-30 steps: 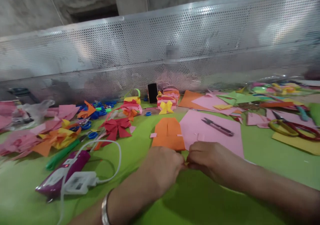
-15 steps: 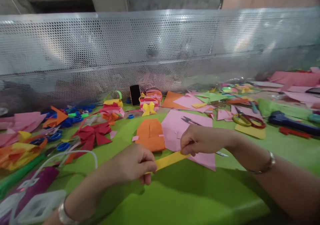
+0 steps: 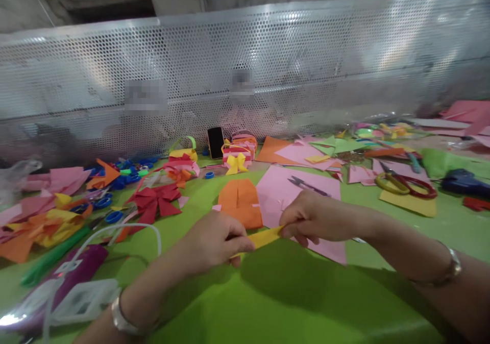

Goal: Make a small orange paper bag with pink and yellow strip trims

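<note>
A narrow yellow paper strip [image 3: 267, 238] is stretched between my two hands, slanting up to the right over the green table. Its left part is pinched in my left hand [image 3: 218, 238]; the fingers of my right hand [image 3: 306, 218] close on its other end. Just behind them lies a folded orange paper piece [image 3: 240, 201] with small pink tabs at its sides. Partly under my right hand are pink paper sheets [image 3: 270, 191], and a dark pointed tool [image 3: 308, 185] rests on them.
Scissors [image 3: 408, 185] with yellow and red handles lie at right. A red paper bow [image 3: 156, 201], a white cable [image 3: 133, 225] and a purple glue gun-like device [image 3: 86, 267] are at left. Behind stand a phone [image 3: 216, 143], small paper bags [image 3: 239, 155] and a perforated metal screen [image 3: 291, 63].
My hands have come closer together, so less of the yellow strip shows between them. The whole view has shifted and tilted slightly, with the table things appearing further right.
</note>
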Demonstrator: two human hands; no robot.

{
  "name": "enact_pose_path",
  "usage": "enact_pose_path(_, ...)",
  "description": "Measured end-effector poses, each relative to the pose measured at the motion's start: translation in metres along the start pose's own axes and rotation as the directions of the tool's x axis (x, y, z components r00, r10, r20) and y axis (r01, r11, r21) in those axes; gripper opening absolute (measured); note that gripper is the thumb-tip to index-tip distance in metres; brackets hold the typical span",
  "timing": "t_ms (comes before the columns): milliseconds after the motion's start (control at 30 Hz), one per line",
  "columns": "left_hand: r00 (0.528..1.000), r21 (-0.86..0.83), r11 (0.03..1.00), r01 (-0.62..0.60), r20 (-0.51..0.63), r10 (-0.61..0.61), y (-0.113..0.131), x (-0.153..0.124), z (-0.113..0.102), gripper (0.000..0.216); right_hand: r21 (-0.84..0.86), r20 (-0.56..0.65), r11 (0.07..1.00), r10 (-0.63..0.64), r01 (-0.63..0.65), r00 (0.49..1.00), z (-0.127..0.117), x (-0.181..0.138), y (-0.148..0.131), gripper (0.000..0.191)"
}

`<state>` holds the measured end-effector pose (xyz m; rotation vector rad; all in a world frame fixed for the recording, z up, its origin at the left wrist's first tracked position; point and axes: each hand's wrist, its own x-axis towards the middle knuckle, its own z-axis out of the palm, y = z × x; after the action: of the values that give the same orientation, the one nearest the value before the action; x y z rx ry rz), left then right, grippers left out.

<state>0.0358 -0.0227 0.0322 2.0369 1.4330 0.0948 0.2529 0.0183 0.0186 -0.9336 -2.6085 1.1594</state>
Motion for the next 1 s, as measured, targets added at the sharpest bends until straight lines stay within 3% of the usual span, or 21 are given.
enact_pose_path(133,0.999,0.025,0.999,-0.037,-0.027,0.038,-0.005,-0.005,-0.013,0.029,0.012,-0.045,0.999,0.050,-0.049,0.998,-0.009,-0.001,0.006,0.028)
enact_pose_path(267,0.974,0.088,0.994,-0.062,-0.210,0.079,-0.009,-0.007,-0.022,0.027,0.076,-0.082,0.994,0.089,-0.083,0.993,-0.013,-0.001,0.008,0.028)
enact_pose_path(300,0.948,0.057,0.997,-0.058,-0.309,0.072,-0.011,-0.006,-0.022,0.025,0.096,-0.110,0.991,0.101,-0.090,0.989,-0.014,0.000,0.008,0.029)
enact_pose_path(367,0.837,-0.146,0.986,-0.077,-0.547,-0.015,-0.012,-0.003,-0.018,0.019,0.119,-0.247,0.989,0.117,-0.089,0.962,-0.013,0.001,0.007,0.033)
enact_pose_path(400,0.779,-0.305,0.945,-0.120,-0.619,-0.101,-0.011,-0.001,-0.014,0.023,0.111,-0.348,0.991,0.115,-0.081,0.931,-0.010,0.003,0.006,0.035)
enact_pose_path(433,0.756,-0.471,0.865,-0.174,-0.627,-0.189,-0.009,0.001,-0.009,0.029,0.079,-0.453,0.995,0.097,-0.068,0.887,-0.005,0.005,0.004,0.036)
enact_pose_path(467,0.773,-0.618,0.752,-0.228,-0.584,-0.246,-0.007,0.003,-0.002,0.035,0.016,-0.543,0.998,0.057,-0.057,0.838,0.002,0.008,0.002,0.036)
enact_pose_path(533,0.898,-0.820,0.517,-0.247,-0.394,-0.195,0.001,0.006,0.012,0.035,-0.204,-0.621,0.978,-0.091,-0.049,0.778,0.020,0.013,-0.003,0.032)
enact_pose_path(600,0.945,-0.887,0.375,-0.271,-0.320,-0.073,0.008,0.007,0.025,0.029,-0.459,-0.528,0.889,-0.269,-0.004,0.805,0.039,0.017,-0.009,0.029)
enact_pose_path(667,0.938,-0.906,0.320,-0.277,-0.327,-0.116,0.011,0.008,0.032,0.021,-0.599,-0.371,0.793,-0.398,0.112,0.839,0.053,0.018,-0.015,0.033)
enact_pose_path(733,0.934,-0.923,0.310,-0.227,-0.296,-0.198,0.010,0.007,0.031,0.018,-0.568,-0.319,0.792,-0.461,0.222,0.828,0.057,0.015,-0.018,0.038)
enact_pose_path(800,0.951,-0.930,0.335,-0.150,-0.228,-0.209,0.007,0.005,0.026,0.019,-0.444,-0.412,0.860,-0.445,0.251,0.795,0.052,0.012,-0.018,0.034)
enact_pose_path(933,0.996,-0.837,0.546,0.041,-0.012,-0.094,0.008,-0.001,0.017,0.021,-0.186,-0.696,0.976,-0.212,0.113,0.686,0.036,0.009,-0.011,0.015)
enact_pose_path(1000,0.994,-0.767,0.632,0.111,0.094,-0.059,0.011,-0.003,0.017,0.023,-0.087,-0.766,0.988,-0.146,0.124,0.626,0.033,0.009,-0.009,0.018)
